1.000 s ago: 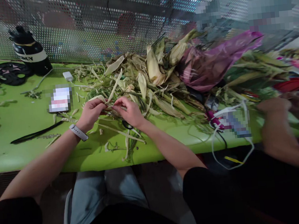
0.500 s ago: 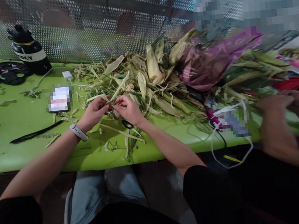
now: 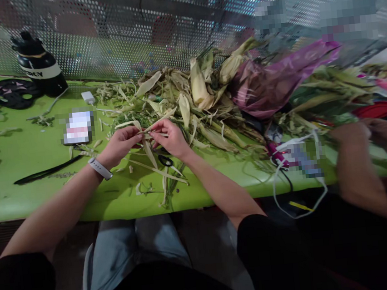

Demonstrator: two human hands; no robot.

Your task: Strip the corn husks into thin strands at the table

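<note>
Pale corn husk strips [image 3: 150,154] cross between my two hands above the green table [image 3: 117,202]. My left hand [image 3: 122,145], with a light watch band on the wrist, pinches them from the left. Close by on the right, my right hand [image 3: 171,140] is closed on the strips with thumb and fingers. One strip hangs down between the hands, and another slants up past my right fingers. A black ring-shaped thing [image 3: 165,160] lies just below my right hand. Fingertips partly hide where the strips meet.
A heap of dried corn husks [image 3: 200,87] and a purple plastic bag [image 3: 259,88] lie behind my hands. At left are a phone [image 3: 78,126], a black strap [image 3: 47,170] and a black bottle [image 3: 40,68]. White cable [image 3: 277,196] and a co-worker's hands [image 3: 353,132] are at right.
My right hand has shifted slightly right. The strip that pointed up between my hands now slants lower to the right, and another hangs down between them.
</note>
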